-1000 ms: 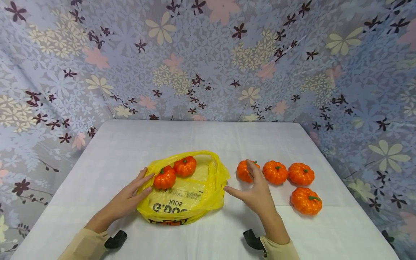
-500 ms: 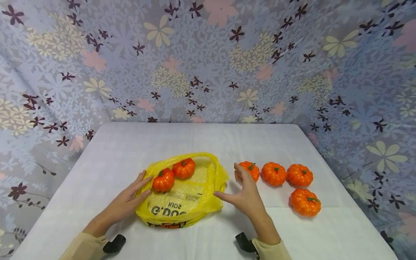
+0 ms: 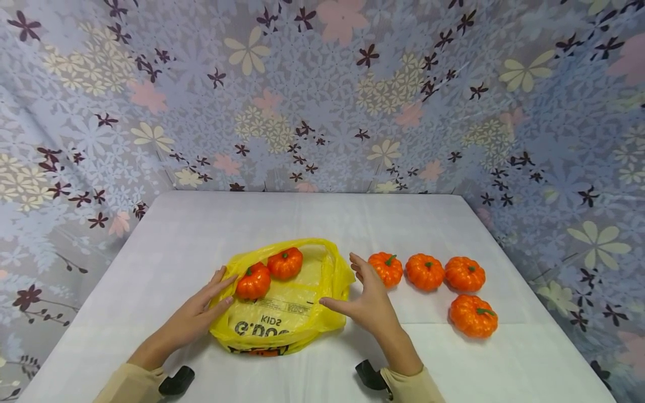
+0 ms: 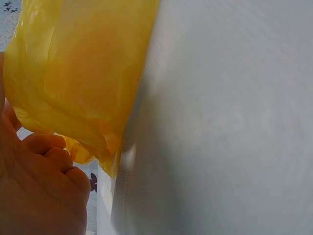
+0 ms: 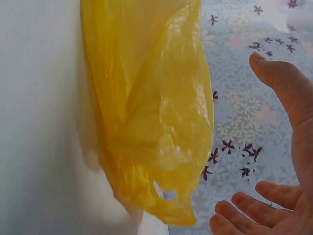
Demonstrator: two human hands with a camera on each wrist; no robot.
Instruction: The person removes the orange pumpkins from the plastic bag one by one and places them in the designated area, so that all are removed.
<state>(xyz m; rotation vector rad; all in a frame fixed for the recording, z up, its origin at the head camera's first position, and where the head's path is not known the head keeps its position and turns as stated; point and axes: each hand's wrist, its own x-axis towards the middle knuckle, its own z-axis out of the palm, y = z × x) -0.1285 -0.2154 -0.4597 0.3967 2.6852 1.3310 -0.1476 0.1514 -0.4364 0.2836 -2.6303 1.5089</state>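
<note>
Bag point(image 3: 332, 322) of yellow plastic, two orange pumpkins point(image 3: 285, 263) inside, lies on the table point(image 3: 201, 218). I see the left hand point(image 3: 200, 310) touching its left rim, fingers extended; the right hand point(image 3: 371, 307), spread wide, holds nothing opposite, near four more pumpkins point(image 3: 425, 272).

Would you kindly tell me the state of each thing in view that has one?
Yellow bag: open, mouth up, crumpled.
Left bagged pumpkin: inside the bag, tilted.
Right bagged pumpkin: inside the bag.
Row of three pumpkins: outside the bag, stems showing.
Nearest loose pumpkin: tilted, stem toward the right.
Left hand: against the bag's left side.
Right hand: thumb and fingers spread, holding nothing.
White cover: spread, creased.
</note>
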